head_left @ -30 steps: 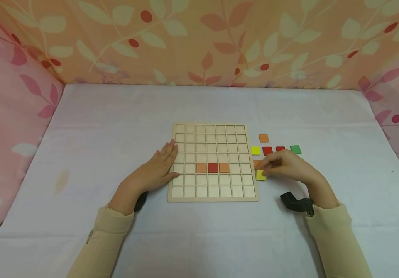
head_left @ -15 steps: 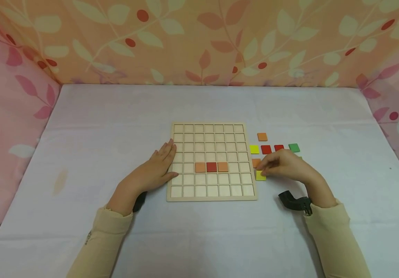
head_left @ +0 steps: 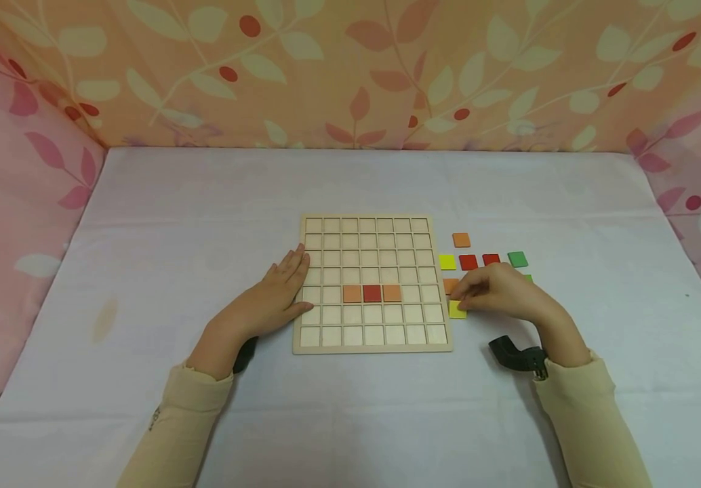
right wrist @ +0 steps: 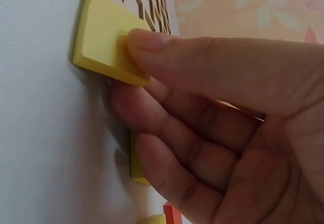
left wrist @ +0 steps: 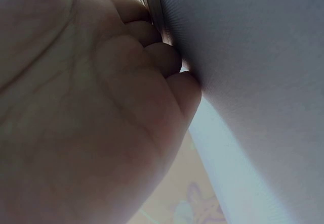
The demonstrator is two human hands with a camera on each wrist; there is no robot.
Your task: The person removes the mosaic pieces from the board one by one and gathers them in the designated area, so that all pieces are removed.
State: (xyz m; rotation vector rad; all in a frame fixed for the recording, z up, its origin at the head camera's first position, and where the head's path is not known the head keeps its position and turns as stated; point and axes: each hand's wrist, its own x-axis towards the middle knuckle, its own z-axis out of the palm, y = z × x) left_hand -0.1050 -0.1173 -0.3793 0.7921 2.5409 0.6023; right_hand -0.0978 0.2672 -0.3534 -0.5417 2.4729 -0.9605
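Note:
My right hand [head_left: 502, 293] pinches a square yellow tile [head_left: 455, 312] beside the board's right edge. In the right wrist view the thumb lies on the face of this yellow tile [right wrist: 104, 32], with fingertips beneath its near edge. My left hand [head_left: 268, 295] rests along the left edge of the wooden grid board [head_left: 371, 350], its fingers extended and thumb reaching onto the frame. One row of the board holds an orange tile [head_left: 352, 293], a red tile [head_left: 372, 293] and another orange tile [head_left: 392, 293] side by side. The left wrist view shows mostly the palm [left wrist: 101, 97].
Right of the board lie loose tiles: orange [head_left: 461, 240], yellow [head_left: 447, 262], red [head_left: 468, 262], another red [head_left: 491, 259] and green [head_left: 518, 259]. A further orange tile [head_left: 450, 286] is partly covered by my right hand. A white cloth [head_left: 204, 196] covers the table; patterned fabric [head_left: 350, 74] rises behind.
The yellow tile under my right fingers has shifted very slightly toward me. The head view has moved a little; my left hand keeps its place on the board.

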